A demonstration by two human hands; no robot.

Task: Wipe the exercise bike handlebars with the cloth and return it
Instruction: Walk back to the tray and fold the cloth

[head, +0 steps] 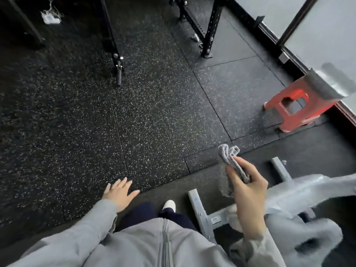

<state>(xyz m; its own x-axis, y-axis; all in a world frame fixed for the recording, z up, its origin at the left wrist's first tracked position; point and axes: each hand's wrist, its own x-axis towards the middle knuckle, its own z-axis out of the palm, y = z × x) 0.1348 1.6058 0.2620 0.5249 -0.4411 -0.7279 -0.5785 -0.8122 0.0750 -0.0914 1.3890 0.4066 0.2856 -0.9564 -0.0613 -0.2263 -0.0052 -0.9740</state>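
My right hand (246,191) is shut on a folded grey cloth (228,154), holding it above the floor; part of the cloth hangs down behind the palm. My left hand (119,193) hangs open at my side with fingers spread and nothing in it. At the lower right a grey exercise bike frame (300,187), wrapped in clear plastic, reaches in from the right edge, blurred. Its grey base bars (200,211) lie on the floor under my right hand. The handlebars cannot be made out.
A red plastic stool (289,110) stands by the right wall with a grey cloth (321,83) draped over its top. Black rack posts (210,29) and another frame leg (111,39) rise at the back. Speckled rubber floor mats (154,112) fill the middle.
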